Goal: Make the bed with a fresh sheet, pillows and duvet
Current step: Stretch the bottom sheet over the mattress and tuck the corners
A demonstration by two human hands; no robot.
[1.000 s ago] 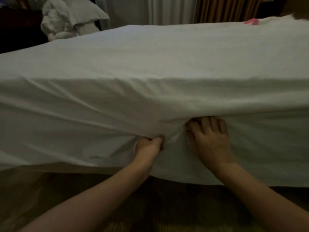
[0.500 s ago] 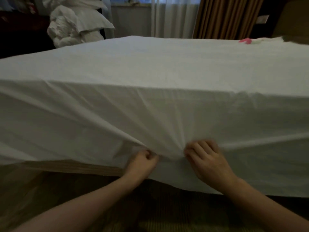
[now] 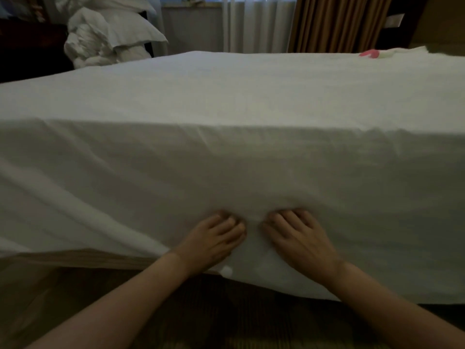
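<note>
I see the white sheet (image 3: 226, 102) spread flat over the bed, its hem hanging down the near side above dark floor (image 3: 214, 318). At lower left the hem lifts, baring the bed base (image 3: 75, 258). My left hand (image 3: 214, 238) and right hand (image 3: 299, 238) press just beside each other on the hanging sheet, fingers nearly straight, gripping nothing. Piled white linen (image 3: 105, 34) lies beyond the far left edge.

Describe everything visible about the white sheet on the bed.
The white sheet is plain, thin woven cloth. It lies flat over the bed top and hangs down the near side. Long creases slant across the hanging part toward the hands. The left hand and right hand press on it side by side near its lower hem, which hangs loose above the floor. A pink item lies at its far right.
</note>
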